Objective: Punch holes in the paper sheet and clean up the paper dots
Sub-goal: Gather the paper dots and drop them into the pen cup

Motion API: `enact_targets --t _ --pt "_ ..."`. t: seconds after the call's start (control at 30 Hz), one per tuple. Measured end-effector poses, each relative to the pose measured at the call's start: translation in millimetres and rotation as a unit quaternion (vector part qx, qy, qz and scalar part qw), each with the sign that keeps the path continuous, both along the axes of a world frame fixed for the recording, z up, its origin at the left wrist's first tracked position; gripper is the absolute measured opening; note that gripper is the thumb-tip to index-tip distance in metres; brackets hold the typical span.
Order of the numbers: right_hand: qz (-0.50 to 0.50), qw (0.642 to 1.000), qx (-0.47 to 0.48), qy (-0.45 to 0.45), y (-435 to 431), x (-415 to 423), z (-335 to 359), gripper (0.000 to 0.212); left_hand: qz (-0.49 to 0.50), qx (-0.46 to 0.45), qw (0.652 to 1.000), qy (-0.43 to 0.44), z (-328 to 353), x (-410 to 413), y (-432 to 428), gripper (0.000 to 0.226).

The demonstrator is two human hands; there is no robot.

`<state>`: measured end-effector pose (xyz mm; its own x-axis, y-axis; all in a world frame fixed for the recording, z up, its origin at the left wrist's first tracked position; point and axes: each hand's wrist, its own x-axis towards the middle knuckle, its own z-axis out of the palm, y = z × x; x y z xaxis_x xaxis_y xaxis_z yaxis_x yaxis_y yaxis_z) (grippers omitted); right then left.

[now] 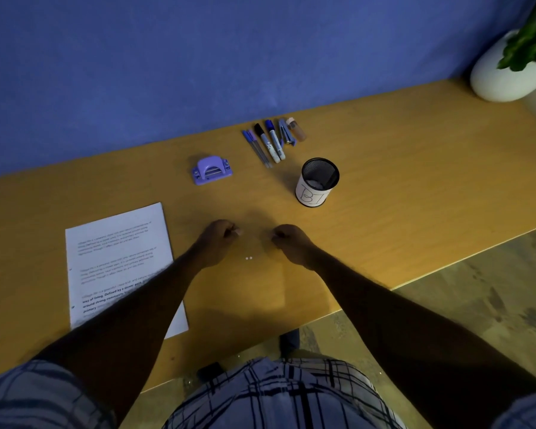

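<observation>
The printed paper sheet point(118, 258) lies flat on the wooden desk point(399, 212) at the left, and my left forearm crosses its lower right corner. Two small white paper dots point(248, 258) lie on the desk between my wrists. My left hand point(220, 238) is just above and left of them, its fingers curled and pinching a small pale speck that looks like a paper dot. My right hand point(287, 241) is to the right of the dots, fingers curled, with nothing visible in it. The purple hole punch point(212, 169) stands further back, untouched.
A black mesh cup point(318, 182) with a white label stands behind my right hand. Several pens and markers point(268, 142) lie in a row near the blue wall. A white plant pot point(505, 72) sits at the far right corner. The desk edge runs diagonally at the right.
</observation>
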<state>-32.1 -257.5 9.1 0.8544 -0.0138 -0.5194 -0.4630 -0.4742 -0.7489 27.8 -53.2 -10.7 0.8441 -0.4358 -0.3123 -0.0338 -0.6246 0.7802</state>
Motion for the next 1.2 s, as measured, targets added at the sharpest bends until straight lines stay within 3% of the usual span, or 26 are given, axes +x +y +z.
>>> enact_targets --t 0.07,0.13,0.23,0.33,0.43,0.87,1.2 --pt "-0.083 0.988 0.131 0.02 2.5 -1.7 7.4 0.02 0.006 -0.025 1.0 0.011 7.7 3.5 -7.6 0.018" --pt "-0.08 0.986 0.145 0.019 6.2 -3.2 8.4 0.02 0.02 -0.048 0.998 0.031 14.9 6.5 -14.0 0.021" --pt "0.06 0.998 0.017 -0.004 16.1 -6.0 -1.5 0.018 0.045 -0.053 0.997 0.036 17.2 7.9 -16.9 0.021" --pt "0.165 0.976 -0.108 -0.094 24.6 -10.9 -18.8 0.011 0.055 -0.043 0.997 0.037 13.7 4.1 -11.0 0.02" --pt "0.202 0.948 -0.187 -0.159 25.4 -13.8 -30.4 0.016 0.056 -0.036 0.997 0.041 9.0 -2.2 -0.6 0.02" --pt "0.205 0.926 -0.253 -0.191 32.9 -11.8 -40.8 0.006 0.101 -0.02 0.993 0.065 3.5 -16.6 19.7 0.024" --pt "0.229 0.918 -0.276 -0.17 39.1 -12.6 -45.6 0.014 0.101 -0.015 0.993 0.061 2.7 -24.3 26.3 0.022"
